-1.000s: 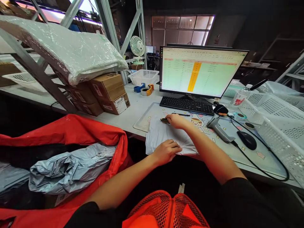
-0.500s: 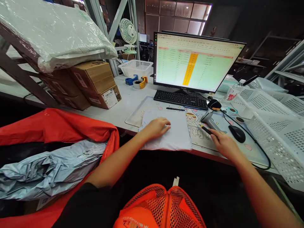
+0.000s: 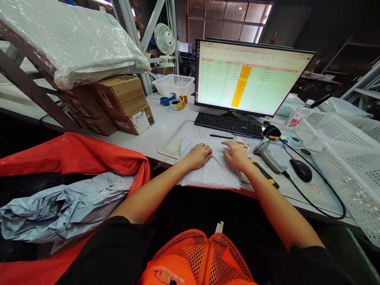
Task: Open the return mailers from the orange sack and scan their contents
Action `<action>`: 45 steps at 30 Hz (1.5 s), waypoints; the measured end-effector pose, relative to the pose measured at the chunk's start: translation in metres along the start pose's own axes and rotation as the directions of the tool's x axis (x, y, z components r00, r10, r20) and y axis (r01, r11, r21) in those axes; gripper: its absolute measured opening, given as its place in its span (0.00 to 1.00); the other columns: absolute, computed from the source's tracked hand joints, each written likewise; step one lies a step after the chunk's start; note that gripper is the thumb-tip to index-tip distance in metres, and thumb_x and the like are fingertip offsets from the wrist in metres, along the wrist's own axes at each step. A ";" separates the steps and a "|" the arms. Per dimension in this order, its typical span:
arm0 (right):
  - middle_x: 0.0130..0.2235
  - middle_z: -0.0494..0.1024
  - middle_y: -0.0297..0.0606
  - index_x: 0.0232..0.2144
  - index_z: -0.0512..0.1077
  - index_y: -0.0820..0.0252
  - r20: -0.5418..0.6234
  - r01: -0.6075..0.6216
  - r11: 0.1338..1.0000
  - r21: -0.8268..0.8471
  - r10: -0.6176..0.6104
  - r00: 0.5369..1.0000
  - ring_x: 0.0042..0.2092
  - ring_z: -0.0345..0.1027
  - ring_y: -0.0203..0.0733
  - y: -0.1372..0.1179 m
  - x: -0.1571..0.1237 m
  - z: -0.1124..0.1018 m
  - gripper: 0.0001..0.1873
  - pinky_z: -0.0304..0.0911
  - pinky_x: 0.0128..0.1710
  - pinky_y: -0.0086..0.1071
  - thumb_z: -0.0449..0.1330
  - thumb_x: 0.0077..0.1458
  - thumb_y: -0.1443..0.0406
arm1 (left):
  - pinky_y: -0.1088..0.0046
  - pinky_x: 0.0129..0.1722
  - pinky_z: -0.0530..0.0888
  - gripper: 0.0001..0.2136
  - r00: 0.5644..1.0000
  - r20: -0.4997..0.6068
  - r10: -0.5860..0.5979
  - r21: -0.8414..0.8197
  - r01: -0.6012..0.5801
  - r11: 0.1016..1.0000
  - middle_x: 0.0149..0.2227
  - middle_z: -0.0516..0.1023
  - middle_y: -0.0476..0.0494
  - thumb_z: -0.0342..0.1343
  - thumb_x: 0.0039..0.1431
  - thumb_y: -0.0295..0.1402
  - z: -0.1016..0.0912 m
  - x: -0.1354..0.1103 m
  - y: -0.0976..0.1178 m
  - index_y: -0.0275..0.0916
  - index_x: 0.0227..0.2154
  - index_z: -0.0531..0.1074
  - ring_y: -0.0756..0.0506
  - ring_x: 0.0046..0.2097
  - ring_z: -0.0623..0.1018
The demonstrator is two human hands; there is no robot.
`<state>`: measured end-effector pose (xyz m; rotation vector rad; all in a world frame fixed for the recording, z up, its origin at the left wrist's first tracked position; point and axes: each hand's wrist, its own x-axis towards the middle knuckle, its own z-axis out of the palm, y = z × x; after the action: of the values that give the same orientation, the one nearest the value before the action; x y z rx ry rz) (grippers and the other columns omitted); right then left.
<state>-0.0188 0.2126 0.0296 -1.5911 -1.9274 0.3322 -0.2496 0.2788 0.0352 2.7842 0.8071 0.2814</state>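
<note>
A flat grey poly-mailer parcel lies at the near edge of the desk mat. My left hand rests on its upper left part, fingers curled and pinching the wrapping. My right hand hovers over or touches the parcel's upper right corner, fingers stretched out and holding nothing. Beside my right forearm a dark utility knife with a yellow end lies on the mat. A black pen sits just beyond the parcel.
Behind stand a monitor and keyboard; a barcode scanner, mouse and white baskets are on the right. Cardboard boxes and tape rolls sit left. A red sack holds grey mailers.
My right hand carried the knife from the parcel to the right, set it down near the scanner, and came back empty. My left hand slid up the parcel.
</note>
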 end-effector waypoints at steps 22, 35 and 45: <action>0.63 0.77 0.48 0.54 0.80 0.62 0.147 -0.088 0.975 0.203 0.058 0.987 0.67 0.69 0.48 0.023 0.023 0.044 0.25 0.58 0.72 0.47 0.53 0.60 0.76 | 0.58 0.52 0.70 0.14 0.994 -0.022 0.111 -0.015 -0.111 0.994 0.43 0.78 0.37 0.48 0.75 0.34 -0.001 -0.012 0.007 0.37 0.35 0.75 0.38 0.49 0.74; 0.62 0.78 0.45 0.53 0.81 0.59 0.144 -0.122 0.962 0.244 0.089 0.986 0.65 0.71 0.49 0.026 0.024 0.044 0.24 0.61 0.70 0.47 0.56 0.57 0.75 | 0.50 0.55 0.70 0.12 0.981 0.173 0.084 0.042 -0.092 0.995 0.55 0.77 0.36 0.52 0.67 0.33 -0.015 0.011 0.026 0.41 0.50 0.75 0.33 0.56 0.73; 0.63 0.78 0.43 0.52 0.81 0.58 0.141 -0.108 0.965 0.239 0.076 0.987 0.66 0.70 0.47 0.029 0.024 0.046 0.24 0.60 0.72 0.47 0.55 0.57 0.76 | 0.55 0.52 0.70 0.09 0.993 -0.006 0.116 0.077 -0.116 0.990 0.46 0.80 0.35 0.51 0.69 0.28 0.012 0.005 0.022 0.37 0.45 0.76 0.35 0.52 0.75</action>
<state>-0.0254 0.2506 -0.0152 -1.5276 -1.8279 0.7030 -0.2319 0.2617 0.0305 2.9088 0.6727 0.2906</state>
